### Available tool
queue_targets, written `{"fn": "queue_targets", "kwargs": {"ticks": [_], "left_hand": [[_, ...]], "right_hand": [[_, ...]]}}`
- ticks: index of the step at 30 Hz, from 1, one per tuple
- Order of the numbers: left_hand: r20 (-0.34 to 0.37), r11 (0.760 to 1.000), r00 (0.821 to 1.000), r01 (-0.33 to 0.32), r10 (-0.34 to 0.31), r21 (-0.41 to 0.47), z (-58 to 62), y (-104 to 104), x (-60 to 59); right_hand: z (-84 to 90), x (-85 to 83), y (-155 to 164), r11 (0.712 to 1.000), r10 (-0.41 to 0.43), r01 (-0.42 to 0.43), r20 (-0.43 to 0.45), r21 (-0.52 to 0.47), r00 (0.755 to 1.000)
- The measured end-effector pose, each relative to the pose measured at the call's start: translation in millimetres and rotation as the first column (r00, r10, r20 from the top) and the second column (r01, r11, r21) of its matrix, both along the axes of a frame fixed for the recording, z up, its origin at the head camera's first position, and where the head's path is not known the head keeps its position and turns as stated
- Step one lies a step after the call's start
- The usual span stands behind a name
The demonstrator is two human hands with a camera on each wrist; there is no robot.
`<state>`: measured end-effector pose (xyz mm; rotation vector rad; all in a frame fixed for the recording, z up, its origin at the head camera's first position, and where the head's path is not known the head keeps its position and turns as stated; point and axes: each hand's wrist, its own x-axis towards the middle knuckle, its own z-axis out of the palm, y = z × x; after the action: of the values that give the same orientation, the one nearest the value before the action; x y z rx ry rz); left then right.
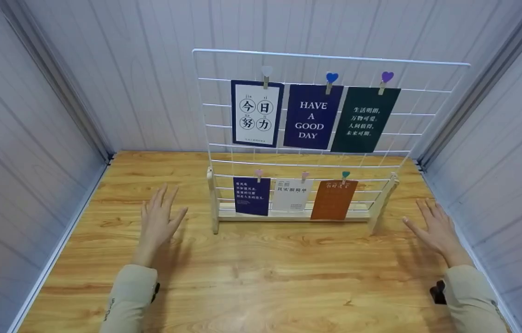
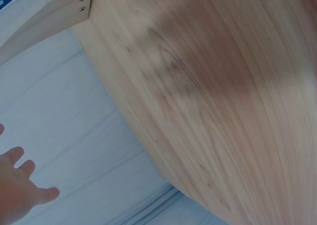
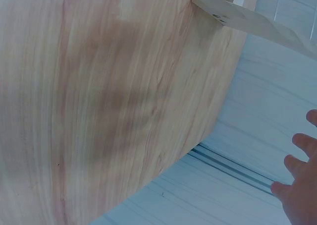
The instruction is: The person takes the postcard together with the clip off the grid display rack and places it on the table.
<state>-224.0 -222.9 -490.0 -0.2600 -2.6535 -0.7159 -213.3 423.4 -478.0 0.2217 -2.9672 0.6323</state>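
Six cards [image 1: 257, 113], six clips [image 1: 332, 77], one wire grid [image 1: 427, 138], two hands [image 1: 158, 223].

You see a table [image 1: 261, 277] of glossy, grained wood, a white-coated wire grid [image 1: 326, 152] on pale matt wooden feet [image 1: 214, 203], and smooth paper cards [image 1: 309, 122].

Beige long sleeves [image 1: 129, 296] — black strap at rt wrist [image 1: 438, 292].

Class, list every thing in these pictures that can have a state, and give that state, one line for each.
Left hand: open, fingers spread, holding nothing.
Right hand: open, fingers straight, holding nothing.
Wire grid stand: upright on the wooden table.
Three upper cards: hanging, each clipped by a heart peg.
Three lower cards: hanging, each clipped by a small peg.
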Motion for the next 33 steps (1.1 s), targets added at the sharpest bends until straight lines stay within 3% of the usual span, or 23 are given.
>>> {"fn": "queue_targets", "kwargs": {"ticks": [3, 6, 9, 13, 15, 18, 22, 29, 33], "left_hand": [[-0.028, 0.992, 0.999, 0.026, -0.022, 0.122, 5.9, 3.0, 0.5], [-0.037, 0.961, 0.998, 0.060, -0.052, 0.271, 15.3, 8.3, 1.5], [-0.032, 0.908, 0.996, 0.091, -0.085, 0.409, 27.2, 14.7, 3.3], [0.007, 0.822, 0.991, 0.108, -0.134, 0.559, 57.7, 28.7, 15.7], [0.017, 0.780, 0.987, 0.116, -0.160, 0.615, 65.3, 32.5, 17.3], [0.016, 0.733, 0.982, 0.129, -0.188, 0.668, 65.5, 33.7, 13.2], [0.010, 0.699, 0.978, 0.142, -0.209, 0.701, 68.3, 37.1, 11.0], [0.015, 0.651, 0.966, 0.162, -0.258, 0.742, 103.1, 53.6, 26.4], [-0.005, 0.634, 0.959, 0.191, -0.283, 0.750, 116.3, 59.1, 29.1]], "right_hand": [[4.5, -0.5, -0.4, 0.999, 0.015, -0.016, -0.039, -0.035, 0.999], [10.3, 0.1, -1.8, 0.995, 0.024, -0.030, -0.064, -0.091, 0.998], [18.5, 1.0, -4.5, 0.984, 0.023, -0.032, -0.053, -0.177, 0.998], [30.7, 3.2, -9.5, 0.955, 0.012, -0.011, 0.002, -0.298, 1.000], [36.2, 4.8, -12.5, 0.934, 0.004, 0.007, 0.028, -0.357, 1.000], [43.8, 7.3, -17.7, 0.903, -0.012, 0.035, 0.055, -0.428, 0.998], [52.4, 7.5, -25.5, 0.875, -0.035, 0.056, 0.053, -0.481, 0.998], [67.2, 8.1, -37.2, 0.836, -0.077, 0.071, 0.013, -0.544, 0.997], [76.1, 9.6, -41.6, 0.774, -0.045, 0.031, -0.006, -0.633, 0.999]]}}
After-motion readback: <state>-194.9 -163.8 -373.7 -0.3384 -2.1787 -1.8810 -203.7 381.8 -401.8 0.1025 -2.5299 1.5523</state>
